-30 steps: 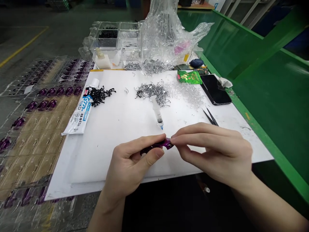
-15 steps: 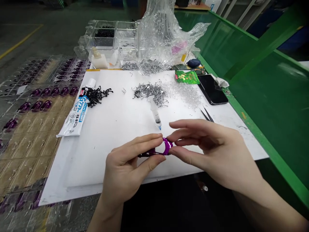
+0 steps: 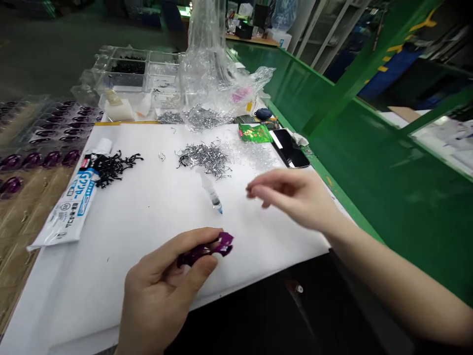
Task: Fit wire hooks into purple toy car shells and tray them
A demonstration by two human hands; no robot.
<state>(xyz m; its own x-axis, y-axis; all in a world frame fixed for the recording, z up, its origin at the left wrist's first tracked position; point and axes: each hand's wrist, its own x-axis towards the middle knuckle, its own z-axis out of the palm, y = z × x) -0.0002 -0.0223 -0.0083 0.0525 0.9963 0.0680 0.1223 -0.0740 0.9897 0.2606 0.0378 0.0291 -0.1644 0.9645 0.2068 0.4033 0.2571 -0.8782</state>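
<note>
left hand (image 3: 158, 291): closed round purple part (image 3: 225, 241), end exposed; light, even pinch advisable. right hand (image 3: 301, 199): curled, hold unclear.

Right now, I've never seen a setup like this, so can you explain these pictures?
There is no machine: a person uses two bare hands, and every picture comes from one camera worn on the head. The left hand holds a shiny purple piece. The right hand is over the white sheet, too blurred to tell whether it grips anything. On the sheet lie a tube, black bits, silver bits, a syringe, a green packet and a phone.
</note>
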